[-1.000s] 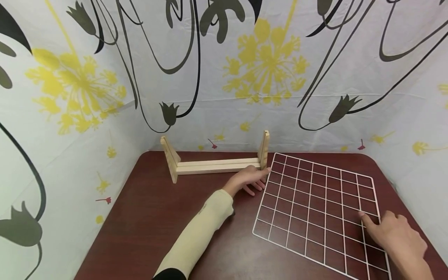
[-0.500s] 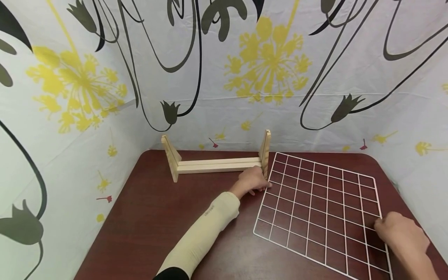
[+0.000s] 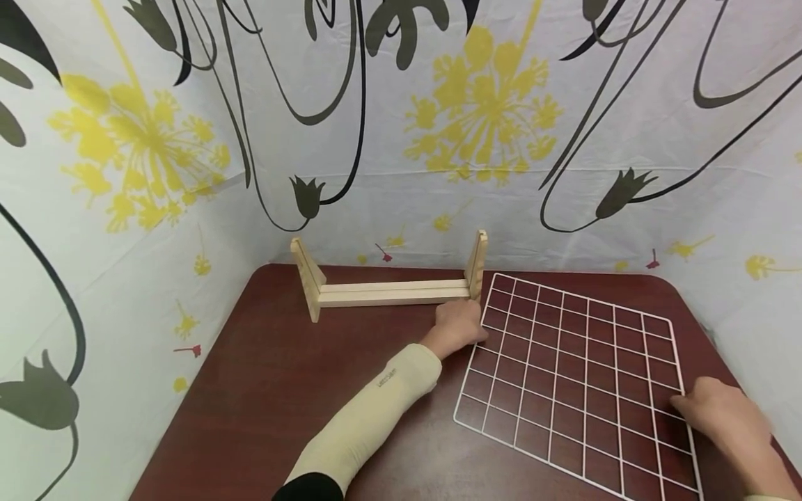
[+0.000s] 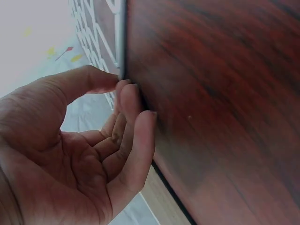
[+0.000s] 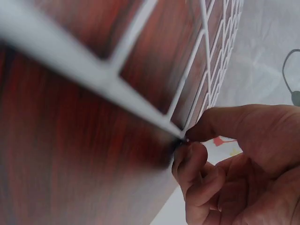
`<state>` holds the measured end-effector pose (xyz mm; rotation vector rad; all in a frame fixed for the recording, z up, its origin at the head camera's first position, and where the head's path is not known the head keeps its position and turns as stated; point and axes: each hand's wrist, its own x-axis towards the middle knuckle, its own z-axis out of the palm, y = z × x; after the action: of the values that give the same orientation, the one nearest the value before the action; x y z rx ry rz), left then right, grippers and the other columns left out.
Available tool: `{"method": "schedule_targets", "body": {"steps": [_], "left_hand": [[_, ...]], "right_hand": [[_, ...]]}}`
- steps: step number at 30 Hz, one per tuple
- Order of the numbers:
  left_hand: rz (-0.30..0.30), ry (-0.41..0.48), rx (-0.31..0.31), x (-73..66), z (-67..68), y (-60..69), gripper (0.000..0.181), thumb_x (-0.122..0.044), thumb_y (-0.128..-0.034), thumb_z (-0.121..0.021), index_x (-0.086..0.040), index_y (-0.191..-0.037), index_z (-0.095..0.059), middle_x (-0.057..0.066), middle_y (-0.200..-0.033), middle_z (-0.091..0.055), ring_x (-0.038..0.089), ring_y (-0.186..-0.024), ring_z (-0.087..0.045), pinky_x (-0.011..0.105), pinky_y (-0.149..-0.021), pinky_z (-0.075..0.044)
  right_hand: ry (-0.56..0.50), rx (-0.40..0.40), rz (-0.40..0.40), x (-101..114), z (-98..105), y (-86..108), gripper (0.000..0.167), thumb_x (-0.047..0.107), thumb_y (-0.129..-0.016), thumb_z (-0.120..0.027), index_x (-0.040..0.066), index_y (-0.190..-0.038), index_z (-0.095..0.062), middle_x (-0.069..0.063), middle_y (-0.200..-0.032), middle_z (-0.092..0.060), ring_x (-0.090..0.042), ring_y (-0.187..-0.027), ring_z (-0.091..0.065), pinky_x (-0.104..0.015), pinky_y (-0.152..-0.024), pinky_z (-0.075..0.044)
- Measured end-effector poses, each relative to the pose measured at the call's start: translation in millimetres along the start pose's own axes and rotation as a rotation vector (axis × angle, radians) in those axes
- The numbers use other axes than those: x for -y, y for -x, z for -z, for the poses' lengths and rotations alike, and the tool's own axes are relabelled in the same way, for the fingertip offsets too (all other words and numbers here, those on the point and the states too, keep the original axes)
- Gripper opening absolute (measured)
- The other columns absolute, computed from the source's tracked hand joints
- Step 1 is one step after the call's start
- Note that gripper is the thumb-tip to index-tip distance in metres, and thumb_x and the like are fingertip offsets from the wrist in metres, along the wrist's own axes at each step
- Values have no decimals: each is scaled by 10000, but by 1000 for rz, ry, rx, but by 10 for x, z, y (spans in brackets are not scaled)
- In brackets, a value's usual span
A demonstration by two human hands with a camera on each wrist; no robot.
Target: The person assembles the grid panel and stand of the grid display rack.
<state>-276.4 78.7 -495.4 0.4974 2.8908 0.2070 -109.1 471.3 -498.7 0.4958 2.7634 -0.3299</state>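
Note:
A white wire grid panel (image 3: 585, 369) lies on the right part of a dark reddish-brown table. My left hand (image 3: 457, 325) pinches the panel's left edge between thumb and fingers. In the left wrist view, the left thumb and index fingertip meet at the edge wire (image 4: 120, 42). At the opposite edge my right hand (image 3: 725, 412) pinches the outer wire. The right wrist view has that thumb and curled fingers closing on the white wire (image 5: 136, 103). Just behind my left hand stands a light wooden stand (image 3: 395, 293) with two upright ends and a crossbar.
The dark wood table (image 3: 250, 403) has rounded back corners. A patterned white cloth (image 3: 388, 174) with yellow and grey plant prints hangs behind the table and along both sides.
Both hands have gone from straighter fingers at the panel's edges to pinching them. The left hand has come slightly nearer and rightward. The panel and wooden stand have hardly moved.

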Motion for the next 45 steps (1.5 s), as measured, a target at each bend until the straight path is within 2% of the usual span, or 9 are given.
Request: {"method": "schedule_targets", "body": {"steps": [6, 14, 18, 20, 25, 30, 34, 41, 45], "left_hand": [[21, -36, -18, -12, -39, -16, 381, -544, -835, -819, -248, -672, -641, -54, -848, -710, 152, -763, -675, 355, -575, -503], [-9, -7, -12, 25, -63, -32, 398, -522, -838, -820, -237, -635, -628, -56, -770, -680, 154, -697, -654, 333, -516, -503], [-33, 107, 14, 86, -15, -71, 412, -458, -850, -801, -222, -582, -597, -62, -584, -641, 162, -613, -633, 318, -495, -495], [-60, 166, 34, 120, 4, -91, 402, -412, -859, -777, -223, -560, -586, -67, -515, -638, 148, -558, -643, 289, -515, -498], [-130, 343, 87, 187, 111, -33, 454, -352, -907, -751, -198, -522, -568, -38, -526, -680, 120, -507, -697, 198, -569, -500], [-158, 532, 98, 263, 174, 27, 371, -345, -927, -773, -133, -626, -725, 11, -601, -726, 153, -583, -728, 180, -547, -478], [-193, 631, 107, 298, 240, 86, 252, -289, -927, -764, -104, -755, -765, -6, -625, -724, 130, -590, -720, 178, -564, -487], [-211, 853, 154, 378, 378, 199, 165, -171, -934, -730, -30, -854, -758, -5, -669, -709, 105, -570, -700, 341, -661, -643], [-233, 1036, 222, 428, 482, 258, 191, -95, -978, -667, 83, -945, -730, 119, -795, -735, 369, -766, -794, 531, -805, -647]], "right_hand": [[10, 24, -2, -30, 20, -46, 557, 439, -928, -717, -112, -1003, -682, -430, -1055, -631, -539, -855, -661, -652, -664, -508], [-12, -14, 58, -123, -24, -34, 552, 476, -924, -734, -76, -931, -713, -395, -987, -667, -508, -807, -668, -585, -627, -503], [-39, -69, 104, -143, -14, 2, 495, 457, -934, -727, -36, -903, -764, -308, -921, -726, -445, -771, -682, -525, -629, -511], [-60, -88, 115, -150, -13, 43, 453, 443, -953, -707, 5, -863, -776, -207, -826, -737, -337, -720, -666, -460, -614, -498], [-108, -95, 91, -187, -28, 149, 401, 399, -1009, -637, 52, -817, -697, -15, -717, -649, -169, -677, -530, -334, -615, -408], [-151, -168, 97, -212, -27, 217, 382, 324, -999, -651, -54, -947, -670, -60, -766, -701, -141, -682, -565, -311, -610, -419], [-165, -191, 112, -211, 2, 301, 368, 288, -1008, -636, -79, -983, -659, 0, -711, -676, -101, -630, -548, -299, -609, -417], [-236, -268, 187, -125, 113, 505, 326, 220, -1005, -608, -96, -1079, -633, 131, -696, -699, 31, -555, -556, -223, -579, -377], [-366, -349, 224, -40, 143, 620, 246, 117, -990, -581, -106, -1093, -572, 305, -669, -580, 77, -552, -520, -181, -553, -387]]}}
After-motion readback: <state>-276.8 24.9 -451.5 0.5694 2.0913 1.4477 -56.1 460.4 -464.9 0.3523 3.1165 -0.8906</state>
